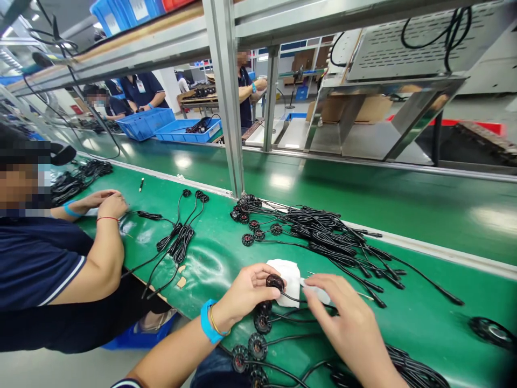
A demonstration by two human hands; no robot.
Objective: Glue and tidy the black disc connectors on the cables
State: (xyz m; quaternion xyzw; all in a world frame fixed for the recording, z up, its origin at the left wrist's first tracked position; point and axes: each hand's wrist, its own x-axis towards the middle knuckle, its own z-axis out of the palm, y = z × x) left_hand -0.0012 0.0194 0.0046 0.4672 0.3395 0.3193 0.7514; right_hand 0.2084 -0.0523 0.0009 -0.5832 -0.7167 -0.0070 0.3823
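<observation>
My left hand (252,293), with a blue wristband, grips a small round black cable head (275,282) between thumb and fingers. A black cable (293,299) runs from it to the right, passing below my right hand (343,312). That hand's thumb and index finger come together around a small whitish thing I cannot make out. A white wipe (288,269) lies on the green bench just behind my left fingers. Nearer to me, several more round black cable heads (257,346) lie below my left hand, their cables running right under my right forearm.
Bundled black cables (323,231) lie along the back of the bench (218,269). A black ring-shaped part (491,330) is at right. A metal post (226,97) rises at the bench's back edge. At left a co-worker's hands (109,205) handle a cable. Blue bins (147,123) stand beyond the conveyor.
</observation>
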